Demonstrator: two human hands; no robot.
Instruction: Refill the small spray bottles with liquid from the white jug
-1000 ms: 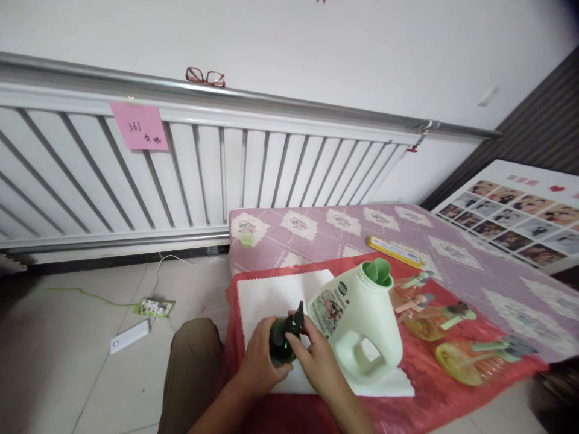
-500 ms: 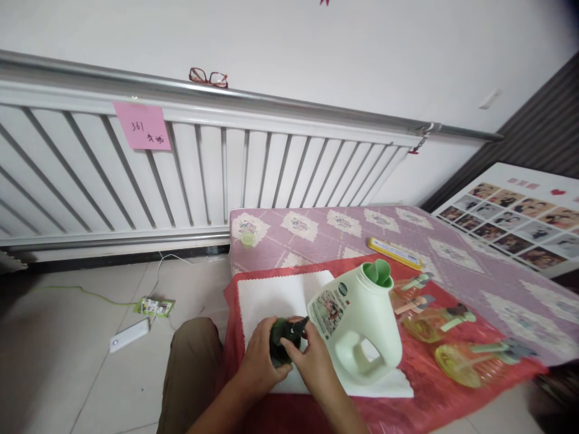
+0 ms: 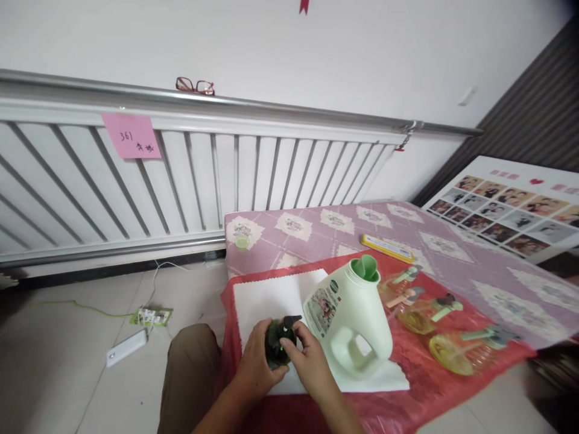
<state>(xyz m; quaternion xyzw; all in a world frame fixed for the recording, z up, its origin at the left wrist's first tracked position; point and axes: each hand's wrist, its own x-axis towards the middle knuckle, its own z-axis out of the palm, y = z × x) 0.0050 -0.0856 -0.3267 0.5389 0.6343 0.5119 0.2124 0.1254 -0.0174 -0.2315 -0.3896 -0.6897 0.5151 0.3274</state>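
A dark green pump bottle with a black pump head stands over the white cloth. Wrapped round its left side is my left hand, fingers curled on the body. My right hand grips the bottle's upper right, thumb and fingers at the collar below the nozzle. Right beside it stands a large pale green jug, its mouth uncapped with a green spout inside. The bottle's base is partly hidden by my hands.
Several clear pump bottles with yellow liquid, such as this one, lie on the red sheet. A yellow-and-white box and a green cap rest on the patterned tablecloth. A power strip lies on the floor.
The camera view has shifted slightly. The black nozzle now shows more clearly above my right fingers, pointing right. Both hands stay on the pump bottle.
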